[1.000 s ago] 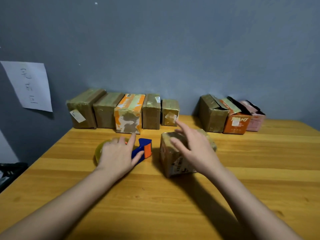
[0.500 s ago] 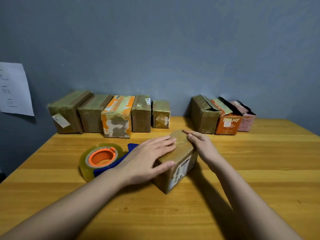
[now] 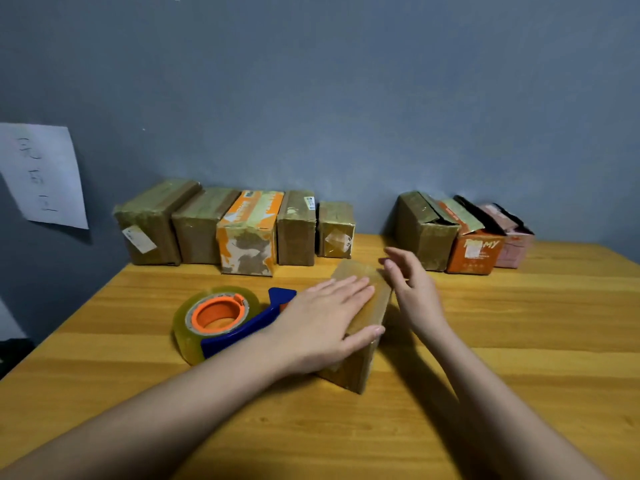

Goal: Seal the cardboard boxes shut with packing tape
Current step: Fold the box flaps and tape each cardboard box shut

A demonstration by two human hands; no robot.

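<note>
A small brown cardboard box (image 3: 367, 344), wrapped in glossy tape, lies in the middle of the wooden table (image 3: 519, 358). My left hand (image 3: 325, 323) presses flat on its top with straight fingers, the thumb along its near right edge. My right hand (image 3: 412, 289) is at the box's far right side, fingers loosely extended; whether it touches the box is unclear. A tape dispenser (image 3: 221, 320) with a blue handle, orange core and clear tape roll lies on the table just left of the box, partly behind my left hand.
Several taped boxes (image 3: 242, 226) line the back wall on the left. Three boxes with raised flaps (image 3: 464, 233) stand at the back right, one orange, one pink. A paper sheet (image 3: 41, 174) hangs on the grey wall at left.
My left hand left the tape dispenser and came to press flat on the box. The box was turned and laid lower. My right hand slid from its top to its far right side.
</note>
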